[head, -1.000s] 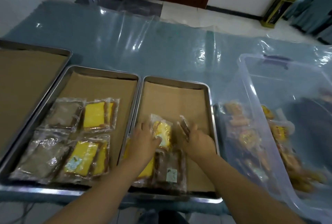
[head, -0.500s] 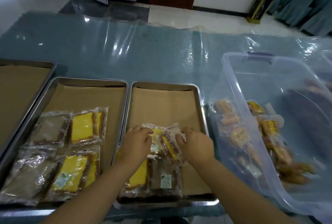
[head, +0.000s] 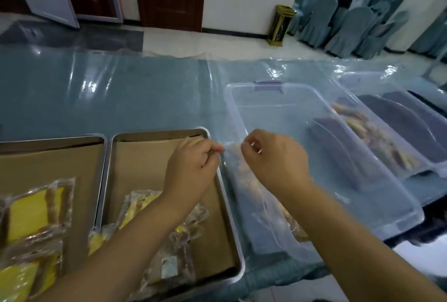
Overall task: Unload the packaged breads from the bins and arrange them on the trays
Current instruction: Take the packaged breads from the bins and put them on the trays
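Observation:
Two metal trays lined with brown paper lie side by side. The middle tray [head: 228, 207] holds several packaged breads [head: 141, 201], yellow and brown. The left tray [head: 104, 156] holds more packets [head: 31, 209]. A clear plastic bin [head: 266, 85] stands to the right, with blurred packaged breads [head: 244, 173] along its left wall. My left hand [head: 193, 166] hovers over the middle tray's right rim and my right hand [head: 275, 158] over the bin's left wall. Both have curled, pinching fingers. A faint clear film shows between the fingertips; whether they hold it is unclear.
A second clear bin [head: 435, 168] with breads and dark shapes stands further right. Shiny plastic sheet covers the teal table [head: 121, 98]. Beyond the table are a gold waste bin [head: 280, 25] and covered chairs [head: 350, 23].
Both hands have lifted off the packets on the middle tray and moved right to the bin's left wall. The view has swung right, bringing the second bin into sight.

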`<state>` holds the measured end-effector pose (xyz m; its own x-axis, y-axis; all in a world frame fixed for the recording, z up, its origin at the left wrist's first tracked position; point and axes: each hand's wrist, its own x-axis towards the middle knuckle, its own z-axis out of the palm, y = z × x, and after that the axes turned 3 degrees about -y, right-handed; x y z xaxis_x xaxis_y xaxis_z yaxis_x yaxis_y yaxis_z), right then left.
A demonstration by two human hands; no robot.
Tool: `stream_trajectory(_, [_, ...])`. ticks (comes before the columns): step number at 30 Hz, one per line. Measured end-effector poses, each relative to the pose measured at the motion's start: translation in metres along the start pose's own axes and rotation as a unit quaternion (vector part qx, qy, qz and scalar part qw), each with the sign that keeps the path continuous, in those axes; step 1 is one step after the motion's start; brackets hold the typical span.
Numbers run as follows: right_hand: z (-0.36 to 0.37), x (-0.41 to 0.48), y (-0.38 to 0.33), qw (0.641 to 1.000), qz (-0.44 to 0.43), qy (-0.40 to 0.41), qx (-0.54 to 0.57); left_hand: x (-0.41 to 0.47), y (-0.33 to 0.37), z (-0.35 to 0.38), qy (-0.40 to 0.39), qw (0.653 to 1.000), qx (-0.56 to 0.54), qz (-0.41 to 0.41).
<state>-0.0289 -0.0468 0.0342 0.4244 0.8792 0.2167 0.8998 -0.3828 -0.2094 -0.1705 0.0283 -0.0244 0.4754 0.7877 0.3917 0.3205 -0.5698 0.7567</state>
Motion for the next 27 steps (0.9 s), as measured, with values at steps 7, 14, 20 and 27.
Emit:
stream_trajectory(7, [-0.011,0.028,0.136,0.992,0.052,-0.102,-0.046,0.023,0.033,0.051,-0.01,1.0,0.017,0.013])
stream_trajectory(14, [0.01,0.04,0.231,0.891,-0.075,-0.428,-0.134,0.054,0.072,0.107,-0.036,0.998,0.044,0.014])
stream_trajectory(20, [0.04,0.026,0.254,0.769,-0.246,-0.529,-0.261,0.058,0.082,0.133,-0.156,0.973,0.165,0.047])
stream_trajectory(27, [0.03,0.062,0.241,0.812,-0.329,-0.433,-0.21,0.059,0.08,0.137,-0.234,0.948,0.213,0.042])
